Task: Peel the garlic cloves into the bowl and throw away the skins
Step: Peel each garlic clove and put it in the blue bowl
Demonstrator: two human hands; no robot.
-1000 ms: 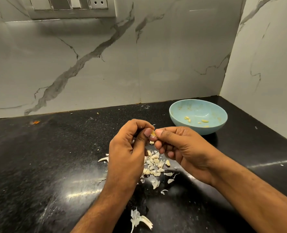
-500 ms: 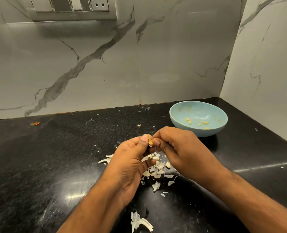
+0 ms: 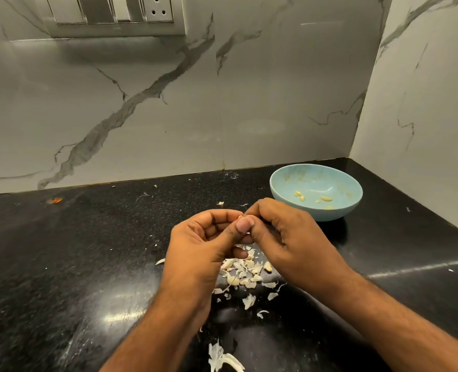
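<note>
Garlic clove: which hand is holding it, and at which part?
Both hands pinch the garlic clove between thumb and fingertips; fingers hide the exact part.

The counter [image 3: 61,264] was black with fine pale speckles and glossy white glare. The bowl [image 3: 338,210] was light blue, smeared inside with yellowish marks, and held pale yellow peeled cloves [image 3: 325,198]. The skins [image 3: 245,272] lay off-white and cream against the black. The wall [image 3: 169,103] was whitish-grey marble with dark grey veins running slantwise. The switch plate [image 3: 110,14] was silver-grey. A small orange speck [image 3: 55,200] marked the counter's far left.
</note>
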